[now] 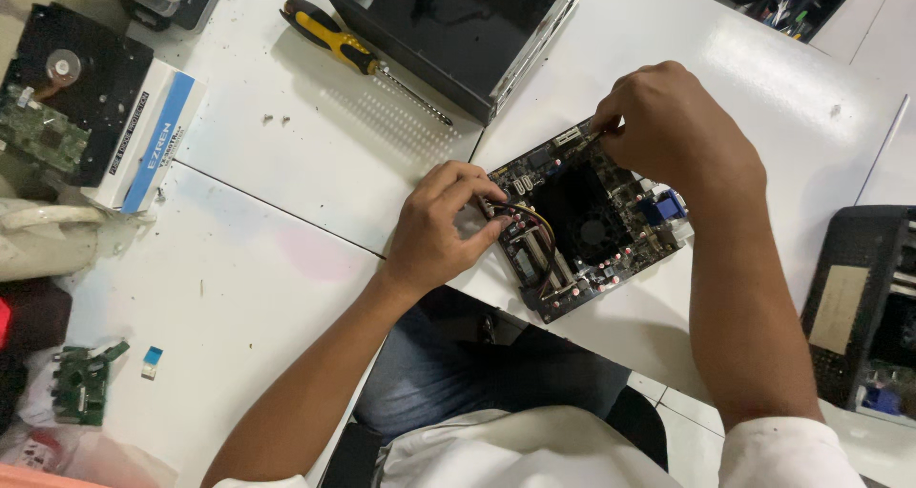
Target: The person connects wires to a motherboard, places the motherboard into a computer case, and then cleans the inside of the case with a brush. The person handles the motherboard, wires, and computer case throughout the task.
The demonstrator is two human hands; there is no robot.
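- A dark square circuit board [587,226] with a black central heatsink lies on the white bench [286,259], right of centre.
- The left hand [439,226] rests on the board's 9 o'clock edge, fingers curled and pressing on the bundle of thin wires [534,223] there.
- The right hand [677,135] sits at the board's 12 o'clock corner, fingertips pinched on a small part; what it is cannot be made out.
- A yellow-and-black screwdriver [358,57] lies at 10 o'clock, well apart, beside a black open metal case [458,30].
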